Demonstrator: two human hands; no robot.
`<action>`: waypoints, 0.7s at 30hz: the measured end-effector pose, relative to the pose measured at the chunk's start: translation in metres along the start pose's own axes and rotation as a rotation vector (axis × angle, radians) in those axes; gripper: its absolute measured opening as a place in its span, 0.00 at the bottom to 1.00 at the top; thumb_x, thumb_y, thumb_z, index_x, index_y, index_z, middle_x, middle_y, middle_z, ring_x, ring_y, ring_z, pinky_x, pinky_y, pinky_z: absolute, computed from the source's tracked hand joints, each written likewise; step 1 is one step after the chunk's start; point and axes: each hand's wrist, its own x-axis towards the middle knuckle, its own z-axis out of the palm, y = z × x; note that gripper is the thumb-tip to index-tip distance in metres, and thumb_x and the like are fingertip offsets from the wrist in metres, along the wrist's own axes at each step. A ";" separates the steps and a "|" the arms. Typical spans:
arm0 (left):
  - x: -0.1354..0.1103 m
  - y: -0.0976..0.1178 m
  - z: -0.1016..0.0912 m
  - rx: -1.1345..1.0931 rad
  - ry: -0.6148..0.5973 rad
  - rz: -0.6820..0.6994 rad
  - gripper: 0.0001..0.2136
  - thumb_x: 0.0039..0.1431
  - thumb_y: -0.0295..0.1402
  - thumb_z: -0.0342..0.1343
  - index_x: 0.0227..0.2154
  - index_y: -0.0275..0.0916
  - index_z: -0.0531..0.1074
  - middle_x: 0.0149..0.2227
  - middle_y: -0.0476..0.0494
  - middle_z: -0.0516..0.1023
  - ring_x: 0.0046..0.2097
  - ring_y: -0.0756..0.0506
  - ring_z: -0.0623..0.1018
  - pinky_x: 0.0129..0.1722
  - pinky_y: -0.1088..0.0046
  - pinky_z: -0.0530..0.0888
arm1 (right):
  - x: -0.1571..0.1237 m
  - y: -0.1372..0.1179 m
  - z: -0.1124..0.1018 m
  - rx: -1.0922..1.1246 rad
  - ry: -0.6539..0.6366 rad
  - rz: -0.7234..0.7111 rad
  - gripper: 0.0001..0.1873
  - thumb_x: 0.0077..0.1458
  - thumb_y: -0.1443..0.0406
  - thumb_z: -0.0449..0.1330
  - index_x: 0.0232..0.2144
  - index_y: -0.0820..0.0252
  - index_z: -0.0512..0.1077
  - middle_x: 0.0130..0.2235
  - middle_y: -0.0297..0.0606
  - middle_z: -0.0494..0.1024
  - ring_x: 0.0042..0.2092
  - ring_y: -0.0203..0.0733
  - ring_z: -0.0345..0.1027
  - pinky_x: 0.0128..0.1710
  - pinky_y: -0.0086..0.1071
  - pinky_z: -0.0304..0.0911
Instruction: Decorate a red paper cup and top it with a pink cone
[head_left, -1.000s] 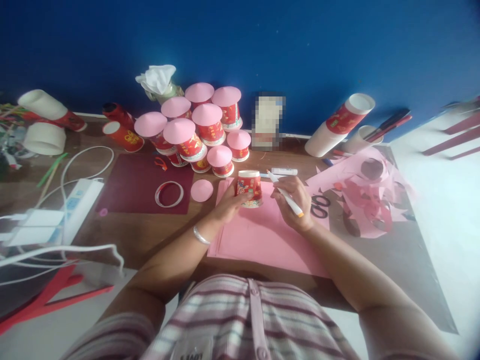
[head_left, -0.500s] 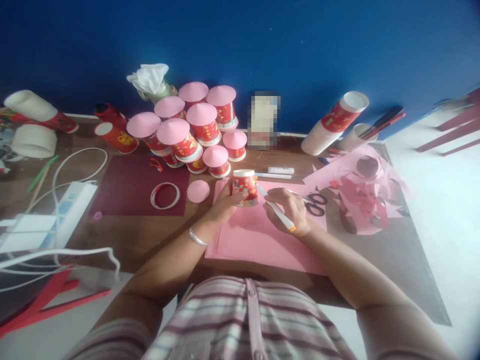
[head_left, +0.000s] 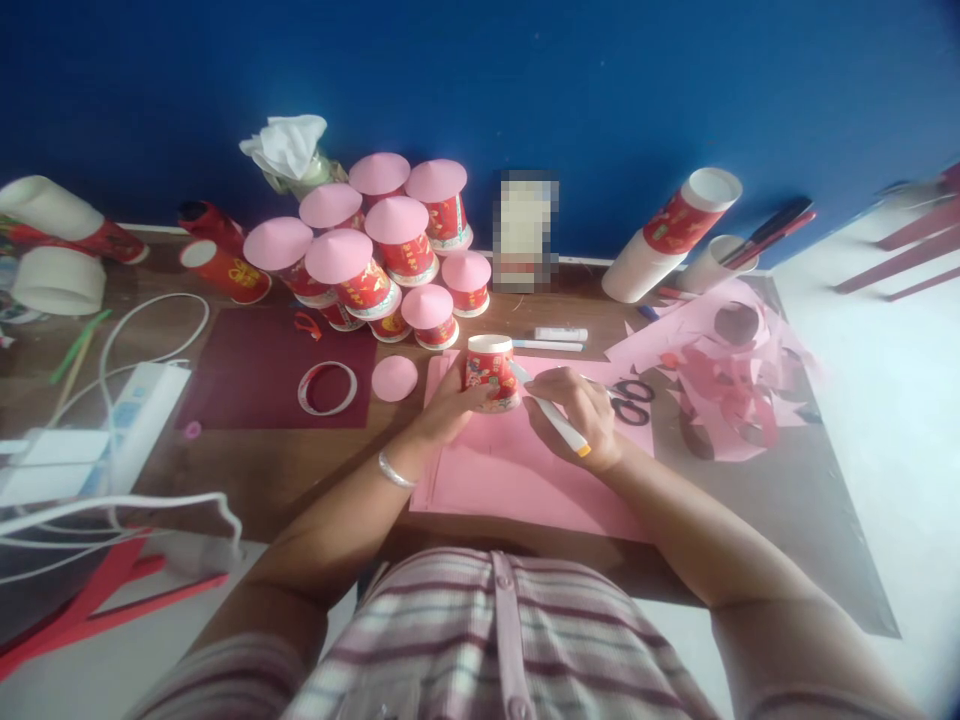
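My left hand point(head_left: 450, 403) is closed around a small red printed paper cup point(head_left: 490, 372), its white rim facing up. A white marker with an orange end point(head_left: 559, 424) is gripped in my right hand point(head_left: 581, 408), its tip close to the cup's right side; I cannot tell whether it touches. Both hands are over a stack of pink paper sheets point(head_left: 517, 490). Dark-handled scissors point(head_left: 634, 402) lie just right of my right hand. A flat-looking pink paper disc point(head_left: 394, 379) lies left of the cup.
Several red cups with pink cone tops point(head_left: 397, 222) stand at the back left. A tape roll point(head_left: 328, 389) rests on a maroon sheet point(head_left: 247, 370). Pink paper scraps point(head_left: 727, 400) and stacked cups point(head_left: 671, 235) are at right. A power strip point(head_left: 139, 425) with cables lies left.
The camera view has shifted slightly. Both hands keep their grip on the cup and the marker, with hardly any movement.
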 end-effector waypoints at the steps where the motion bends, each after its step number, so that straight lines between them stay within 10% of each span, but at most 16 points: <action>1: 0.000 -0.001 0.000 0.002 0.002 -0.001 0.19 0.55 0.34 0.70 0.48 0.41 0.73 0.42 0.46 0.79 0.43 0.45 0.80 0.44 0.65 0.79 | 0.000 0.000 0.000 -0.006 0.002 0.002 0.11 0.61 0.73 0.60 0.46 0.58 0.69 0.32 0.36 0.78 0.33 0.39 0.77 0.27 0.29 0.71; 21: 0.001 -0.005 -0.007 0.009 -0.009 -0.003 0.22 0.53 0.35 0.71 0.50 0.43 0.71 0.43 0.46 0.78 0.44 0.45 0.79 0.46 0.64 0.78 | 0.002 -0.001 0.001 -0.021 -0.038 0.020 0.13 0.60 0.75 0.61 0.46 0.58 0.68 0.32 0.35 0.78 0.31 0.39 0.75 0.27 0.30 0.69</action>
